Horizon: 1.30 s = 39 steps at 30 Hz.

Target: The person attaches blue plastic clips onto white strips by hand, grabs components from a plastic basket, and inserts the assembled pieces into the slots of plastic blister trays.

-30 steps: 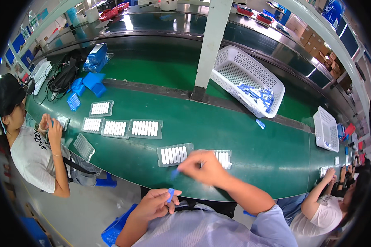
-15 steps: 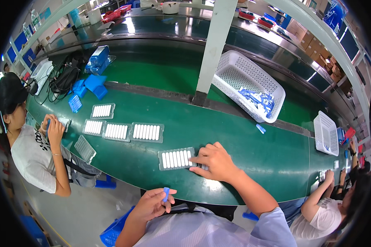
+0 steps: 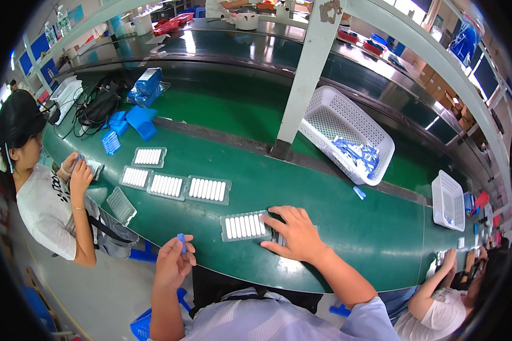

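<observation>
My left hand (image 3: 173, 263) is raised near my chest and pinches a small blue piece (image 3: 181, 242) between thumb and fingers. My right hand (image 3: 294, 233) lies flat, fingers spread, on a clear tray of white pieces that it almost fully covers, on the green belt (image 3: 335, 204). Just left of that hand sits another clear tray of white pieces (image 3: 244, 226), touching my fingertips.
Several more trays of white pieces (image 3: 209, 190) lie farther left on the belt. A white basket (image 3: 347, 135) with blue parts stands behind, a smaller one (image 3: 448, 200) at right. A person (image 3: 45, 193) works at the left, another at the lower right (image 3: 438, 295).
My right hand has come down from above the trays and settled flat on the right-hand tray. The left hand rose slightly, still holding the blue piece.
</observation>
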Available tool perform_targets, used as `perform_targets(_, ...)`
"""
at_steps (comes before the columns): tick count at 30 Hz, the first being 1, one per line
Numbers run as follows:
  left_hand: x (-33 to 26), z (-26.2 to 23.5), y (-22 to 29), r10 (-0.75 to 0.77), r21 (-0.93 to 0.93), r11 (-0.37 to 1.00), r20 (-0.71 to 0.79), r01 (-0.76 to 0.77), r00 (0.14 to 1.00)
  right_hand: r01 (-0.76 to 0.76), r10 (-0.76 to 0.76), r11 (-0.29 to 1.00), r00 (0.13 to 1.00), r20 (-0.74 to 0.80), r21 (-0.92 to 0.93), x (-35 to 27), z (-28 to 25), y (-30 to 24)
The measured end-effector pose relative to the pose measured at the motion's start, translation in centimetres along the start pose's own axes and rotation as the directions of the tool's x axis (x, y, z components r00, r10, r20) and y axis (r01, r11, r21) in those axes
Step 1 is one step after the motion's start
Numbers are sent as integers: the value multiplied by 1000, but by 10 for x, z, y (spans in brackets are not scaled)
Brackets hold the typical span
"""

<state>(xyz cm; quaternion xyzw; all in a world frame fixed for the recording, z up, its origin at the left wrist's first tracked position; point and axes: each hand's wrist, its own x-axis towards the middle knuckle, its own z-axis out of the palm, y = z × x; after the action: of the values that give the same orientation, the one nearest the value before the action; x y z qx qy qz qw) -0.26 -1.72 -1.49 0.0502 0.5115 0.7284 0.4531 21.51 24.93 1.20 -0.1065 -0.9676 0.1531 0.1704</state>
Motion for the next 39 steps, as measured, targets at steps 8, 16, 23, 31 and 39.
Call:
perform_targets(8, 11, -21, -6, 72, -57, 996, -58, -75, 996, -88, 71, 983, 991, 111, 160, 30, 2, 5)
perform_targets(16, 15, -54, 22, 267, 114, 963, -234, -246, 935, -294, 293, 956, 954, -67, -4, 24, -2, 34)
perform_targets(23, 53, -123, 55, 895, 956, 92, 44, -279, 444, -247, 258, 962, 962, -84, 120, 39, 17, 37)
perform_targets(31, 53, -110, 35, 879, 943, 123, 41, -309, 475, -271, 280, 950, 959, -45, 152, 55, 30, 32)
perform_targets(39, 24, -31, -17, 779, 934, 77, 163, -349, 606, -324, 332, 935, 942, -39, 144, 54, 20, 23)
